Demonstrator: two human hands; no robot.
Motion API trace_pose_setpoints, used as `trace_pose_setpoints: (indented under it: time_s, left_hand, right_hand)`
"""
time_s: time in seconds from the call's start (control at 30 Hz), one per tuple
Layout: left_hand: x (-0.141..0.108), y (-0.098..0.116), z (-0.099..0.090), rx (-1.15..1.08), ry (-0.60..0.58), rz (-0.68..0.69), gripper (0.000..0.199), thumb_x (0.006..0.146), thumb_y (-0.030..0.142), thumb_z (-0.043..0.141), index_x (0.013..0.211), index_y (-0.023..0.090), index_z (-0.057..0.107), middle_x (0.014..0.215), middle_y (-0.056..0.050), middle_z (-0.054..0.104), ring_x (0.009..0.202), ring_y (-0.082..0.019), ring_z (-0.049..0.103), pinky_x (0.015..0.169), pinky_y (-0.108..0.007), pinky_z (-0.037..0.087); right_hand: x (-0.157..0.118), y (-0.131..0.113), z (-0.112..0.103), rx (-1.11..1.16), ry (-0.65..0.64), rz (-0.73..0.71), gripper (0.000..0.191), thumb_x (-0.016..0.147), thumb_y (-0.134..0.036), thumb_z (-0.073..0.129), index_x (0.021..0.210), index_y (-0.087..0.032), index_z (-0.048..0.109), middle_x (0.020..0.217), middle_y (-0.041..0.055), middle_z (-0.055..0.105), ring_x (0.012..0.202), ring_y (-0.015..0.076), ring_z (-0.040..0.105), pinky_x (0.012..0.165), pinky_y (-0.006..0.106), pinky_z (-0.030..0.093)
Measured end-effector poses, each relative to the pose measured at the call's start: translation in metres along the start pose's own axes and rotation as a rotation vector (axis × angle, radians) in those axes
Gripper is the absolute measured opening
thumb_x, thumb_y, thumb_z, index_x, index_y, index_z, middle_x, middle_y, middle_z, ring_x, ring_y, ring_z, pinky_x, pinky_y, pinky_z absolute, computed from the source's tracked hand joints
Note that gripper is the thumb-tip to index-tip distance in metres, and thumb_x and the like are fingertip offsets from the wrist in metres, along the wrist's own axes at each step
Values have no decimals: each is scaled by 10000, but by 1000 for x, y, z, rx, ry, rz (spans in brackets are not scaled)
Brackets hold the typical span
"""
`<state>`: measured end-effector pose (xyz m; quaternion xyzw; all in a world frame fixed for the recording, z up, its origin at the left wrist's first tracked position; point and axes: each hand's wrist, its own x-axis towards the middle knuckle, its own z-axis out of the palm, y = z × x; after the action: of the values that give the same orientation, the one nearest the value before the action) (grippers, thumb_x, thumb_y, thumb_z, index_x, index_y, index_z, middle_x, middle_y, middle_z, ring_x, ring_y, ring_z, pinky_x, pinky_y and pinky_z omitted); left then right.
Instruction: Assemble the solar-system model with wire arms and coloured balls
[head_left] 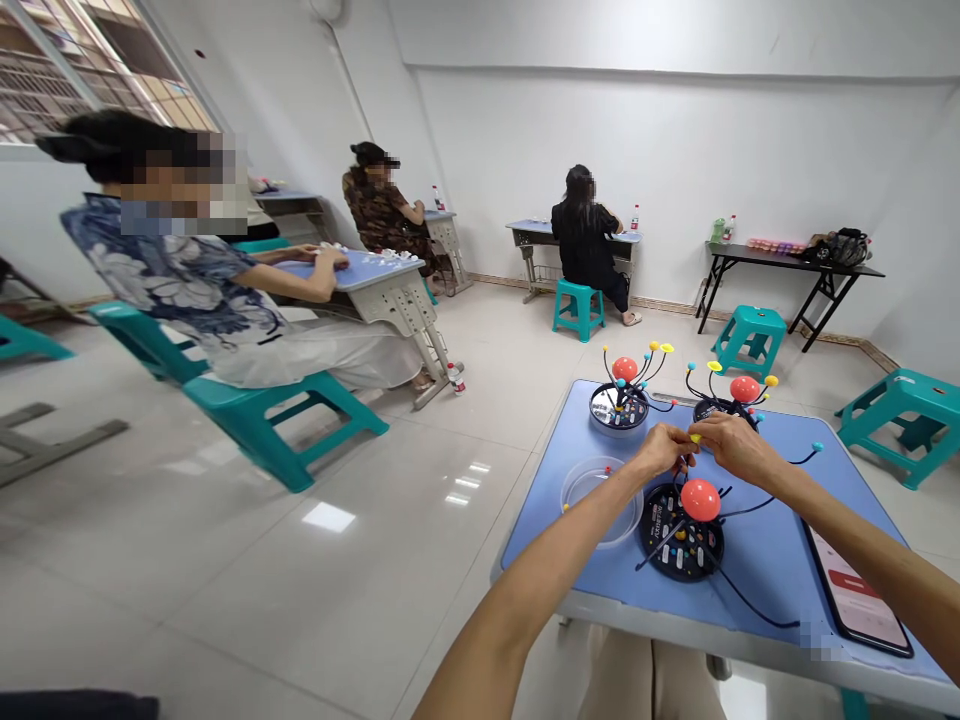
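Note:
On the desk in front of me is a planet model with a round black base point(679, 560), an orange-red ball point(700, 500) and several thin black arms. One arm ends in a light-blue ball point(817, 447); other arms show bare ends. My left hand point(664, 448) is closed above the base, apparently pinching an upright arm of the model. Beside it, my right hand point(735, 445) pinches a small yellow piece point(695, 438) at the left hand's fingertips. The fingers partly hide where piece and arm meet.
Two similar models point(619, 410) point(745, 390) stand at the desk's far edge. A clear round tray point(574, 530) with small beads lies left, a phone point(855, 590) right. Co-workers sit at other desks; a teal stool point(904, 420) stands to the right.

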<state>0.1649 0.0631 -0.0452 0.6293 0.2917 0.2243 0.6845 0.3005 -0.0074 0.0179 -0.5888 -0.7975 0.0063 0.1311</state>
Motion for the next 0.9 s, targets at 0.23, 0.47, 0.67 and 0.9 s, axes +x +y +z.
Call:
trace_pose_setpoints:
  time_s: [0.23, 0.47, 0.67, 0.9]
  left_hand:
    - [2, 1, -2, -4, 7, 30, 248, 775, 301, 704, 664, 86, 652, 538, -3, 582, 415, -61, 497, 410, -195, 377]
    - [3, 2, -4, -3, -18, 35, 75, 746, 74, 612, 696, 84, 667, 560, -7, 602, 437, -55, 504, 449, -193, 412]
    - [5, 0, -5, 3, 8, 34, 144, 717, 7, 547, 668, 83, 658, 565, -8, 600, 431, -54, 504, 454, -196, 418]
    - [7, -3, -4, 16, 30, 39, 124, 732, 79, 629, 608, 81, 629, 560, -18, 599, 422, -57, 496, 431, -201, 406]
  right_hand:
    - [2, 5, 2, -2, -23, 41, 257, 814, -62, 437, 711, -168, 647, 692, 77, 661, 720, 200, 573, 643, 271, 359]
    - [0, -1, 1, -20, -32, 82, 218, 840, -100, 459, 749, -170, 644, 731, 80, 658, 764, 207, 590, 651, 268, 361]
    - [3, -11, 2, -114, -98, 122, 226, 844, -69, 457, 849, -145, 669, 829, 104, 677, 837, 217, 610, 659, 263, 362]
    - [6, -18, 1, -246, -152, 190, 169, 884, -97, 487, 847, -139, 647, 866, 125, 681, 840, 222, 631, 639, 267, 336]
